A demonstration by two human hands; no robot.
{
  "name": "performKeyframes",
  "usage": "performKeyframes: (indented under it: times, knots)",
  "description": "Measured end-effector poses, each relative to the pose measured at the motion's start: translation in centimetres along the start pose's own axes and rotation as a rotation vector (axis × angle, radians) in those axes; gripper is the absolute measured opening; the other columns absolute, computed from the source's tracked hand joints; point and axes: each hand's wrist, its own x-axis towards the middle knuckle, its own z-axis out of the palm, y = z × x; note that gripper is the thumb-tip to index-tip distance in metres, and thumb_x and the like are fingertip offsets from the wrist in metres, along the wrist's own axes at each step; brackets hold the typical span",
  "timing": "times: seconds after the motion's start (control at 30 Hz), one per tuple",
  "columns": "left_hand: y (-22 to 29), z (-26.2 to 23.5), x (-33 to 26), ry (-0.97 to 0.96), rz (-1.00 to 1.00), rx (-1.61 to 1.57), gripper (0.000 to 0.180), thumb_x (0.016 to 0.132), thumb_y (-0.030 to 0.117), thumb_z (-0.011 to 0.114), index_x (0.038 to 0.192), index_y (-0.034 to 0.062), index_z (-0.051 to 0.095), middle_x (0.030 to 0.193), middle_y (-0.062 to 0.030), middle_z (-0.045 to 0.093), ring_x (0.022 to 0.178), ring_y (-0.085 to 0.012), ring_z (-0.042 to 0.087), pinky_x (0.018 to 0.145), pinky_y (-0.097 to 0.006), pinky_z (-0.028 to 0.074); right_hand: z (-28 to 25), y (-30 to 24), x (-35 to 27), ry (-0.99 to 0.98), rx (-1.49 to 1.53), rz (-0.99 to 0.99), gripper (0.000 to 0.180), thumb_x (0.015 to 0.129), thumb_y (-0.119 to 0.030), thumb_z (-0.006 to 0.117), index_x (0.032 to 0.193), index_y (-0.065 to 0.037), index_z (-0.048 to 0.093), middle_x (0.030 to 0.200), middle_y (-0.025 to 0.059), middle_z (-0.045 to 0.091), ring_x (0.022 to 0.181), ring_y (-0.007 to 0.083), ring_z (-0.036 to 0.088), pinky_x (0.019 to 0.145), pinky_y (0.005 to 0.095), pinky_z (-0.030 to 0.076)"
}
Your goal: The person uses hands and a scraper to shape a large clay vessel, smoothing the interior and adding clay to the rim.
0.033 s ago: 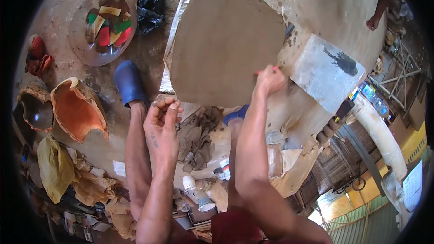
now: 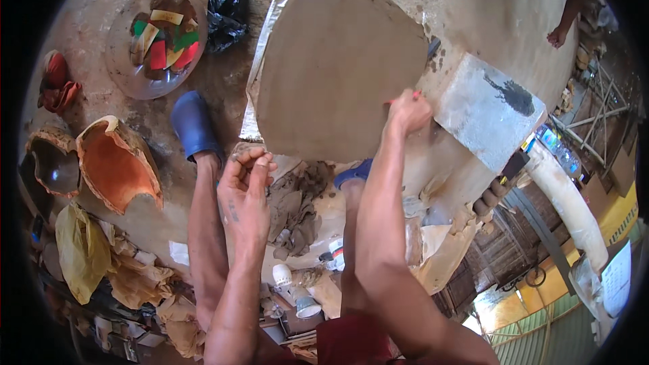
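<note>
A broad, smooth slab of wet grey-brown clay (image 2: 338,67) lies on a silvery sheet (image 2: 255,105) whose edge shows along its left side. By the slab's right edge, my right hand (image 2: 410,112) is closed round a small red tool (image 2: 417,95); mostly covered by the fingers, its kind cannot be made out. My left hand (image 2: 247,186) is near the slab's lower left corner, palm up, with clay-smeared fingers curled towards the thumb. Whatever its fingertips hold, if anything, is too small to name. Torn lumps of soft clay (image 2: 294,213) lie between my legs.
To the left are a clear tub (image 2: 122,71) of coloured pieces, a black plastic bag (image 2: 226,17) and broken clay pots (image 2: 118,165). A grey block (image 2: 483,111) stands close on the right. Another person's hand (image 2: 557,37) shows at the upper right.
My right hand has shifted slightly right and up with the red tool. My left hand is almost where it was.
</note>
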Motion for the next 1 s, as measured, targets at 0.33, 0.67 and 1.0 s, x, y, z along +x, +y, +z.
performKeyframes:
  times: [0.33, 0.67, 1.0]
  knots:
    - [1.8, 0.5, -1.2, -0.011, -0.076, -0.116, 0.018, 0.103, 0.01, 0.071, 0.118, -0.0006, 0.07, 0.101, -0.0034, 0.073, 0.092, -0.0084, 0.069, 0.079, -0.023, 0.053, 1.7, -16.4, 1.4, -0.064, 0.158, -0.787, 0.021, 0.089, -0.014, 0.068, 0.099, 0.0, 0.08, 0.097, 0.0226, 0.073, 0.088, 0.0365, 0.074, 0.085, 0.0505, 0.059]
    - [1.4, -1.4, -0.7, -0.002, -0.109, -0.119, 0.025, 0.105, 0.015, 0.069, 0.124, -0.0012, 0.068, 0.113, -0.0088, 0.075, 0.1, -0.014, 0.072, 0.083, -0.027, 0.054, -0.8, -18.4, -1.8, -0.309, 0.141, -1.094, 0.016, 0.093, -0.012, 0.067, 0.1, -0.003, 0.078, 0.098, 0.0165, 0.07, 0.094, 0.0374, 0.071, 0.084, 0.0505, 0.057]
    - [0.1, -1.4, -1.2, 0.008, -0.147, -0.195, 0.026, 0.102, 0.012, 0.07, 0.123, -0.0039, 0.067, 0.104, -0.0055, 0.072, 0.096, -0.0108, 0.069, 0.087, -0.025, 0.055, 0.0, -8.1, -14.1, -0.287, 0.152, -1.337, 0.038, 0.081, -0.002, 0.07, 0.118, -0.008, 0.075, 0.103, 0.0094, 0.061, 0.104, 0.0309, 0.059, 0.085, 0.0485, 0.047]
